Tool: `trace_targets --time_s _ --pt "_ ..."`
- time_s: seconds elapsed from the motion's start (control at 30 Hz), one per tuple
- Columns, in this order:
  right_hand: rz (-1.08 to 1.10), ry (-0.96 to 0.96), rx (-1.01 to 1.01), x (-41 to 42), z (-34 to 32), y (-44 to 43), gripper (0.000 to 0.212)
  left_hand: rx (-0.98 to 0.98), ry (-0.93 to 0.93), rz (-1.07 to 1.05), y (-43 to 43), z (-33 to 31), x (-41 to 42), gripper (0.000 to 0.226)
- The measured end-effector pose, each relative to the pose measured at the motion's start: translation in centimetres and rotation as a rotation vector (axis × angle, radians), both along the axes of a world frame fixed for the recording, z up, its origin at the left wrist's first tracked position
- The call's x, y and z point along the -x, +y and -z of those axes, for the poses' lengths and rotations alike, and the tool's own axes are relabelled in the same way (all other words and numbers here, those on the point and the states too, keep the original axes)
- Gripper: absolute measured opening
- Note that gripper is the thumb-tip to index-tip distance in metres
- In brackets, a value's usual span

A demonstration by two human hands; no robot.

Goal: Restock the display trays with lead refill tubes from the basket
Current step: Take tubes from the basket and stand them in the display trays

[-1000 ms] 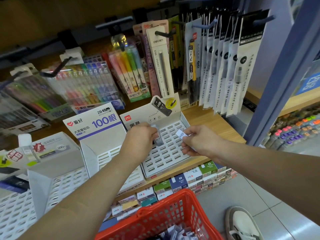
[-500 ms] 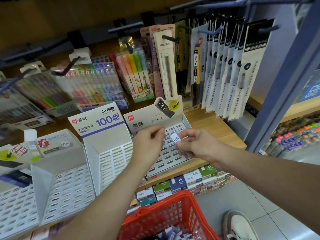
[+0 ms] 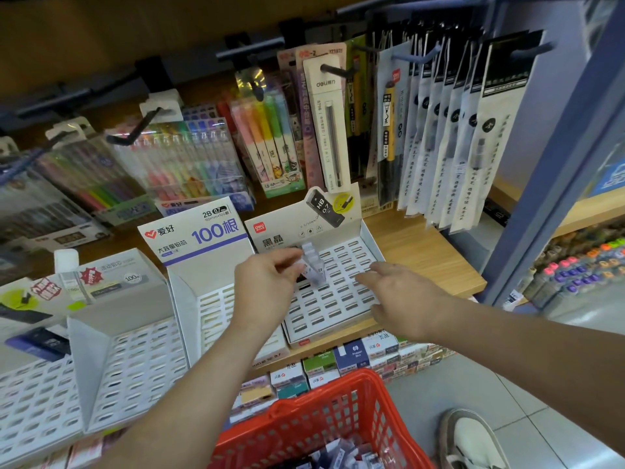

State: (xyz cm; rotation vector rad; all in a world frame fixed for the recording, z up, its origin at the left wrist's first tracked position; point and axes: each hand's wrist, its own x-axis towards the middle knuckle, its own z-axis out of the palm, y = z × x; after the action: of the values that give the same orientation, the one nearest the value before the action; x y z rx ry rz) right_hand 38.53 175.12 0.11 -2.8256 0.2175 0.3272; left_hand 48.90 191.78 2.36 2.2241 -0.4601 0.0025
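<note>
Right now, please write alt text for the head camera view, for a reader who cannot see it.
A person's left hand holds a clear plastic lead refill tube over a white slotted display tray; the right hand hovers open beside it. A red plastic basket sits below.

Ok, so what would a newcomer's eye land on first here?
Two bare hands work over the white slotted cardboard display tray mid-shelf: the left hand seems to pinch a blurred clear plastic lead refill tube, and the right hand hovers open beside it. Below, a red plastic mesh basket fills the bottom edge, and pastel highlighter packs hang behind.
</note>
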Motion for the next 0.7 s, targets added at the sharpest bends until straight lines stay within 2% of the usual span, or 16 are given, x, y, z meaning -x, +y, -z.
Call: trace_targets --time_s 0.17,0.4,0.6,0.7 --pt "-0.14 0.119 0.146 0.6 0.7 0.1 0.066 -0.041 -0.037 0.071 -0.2 1.6 0.4 0.022" --pt "-0.171 0.136 0.155 0.6 0.8 0.2 0.069 -0.234 -0.231 0.263 -0.7 3.0 -0.1 0.025" --pt "-0.165 0.161 0.162 0.7 0.8 0.4 0.071 -0.241 -0.239 0.195 -1.1 2.6 0.0 0.018" --pt "-0.148 0.134 0.119 0.9 -0.2 0.7 0.067 -0.275 -0.28 0.193 -0.8 1.8 0.4 0.022"
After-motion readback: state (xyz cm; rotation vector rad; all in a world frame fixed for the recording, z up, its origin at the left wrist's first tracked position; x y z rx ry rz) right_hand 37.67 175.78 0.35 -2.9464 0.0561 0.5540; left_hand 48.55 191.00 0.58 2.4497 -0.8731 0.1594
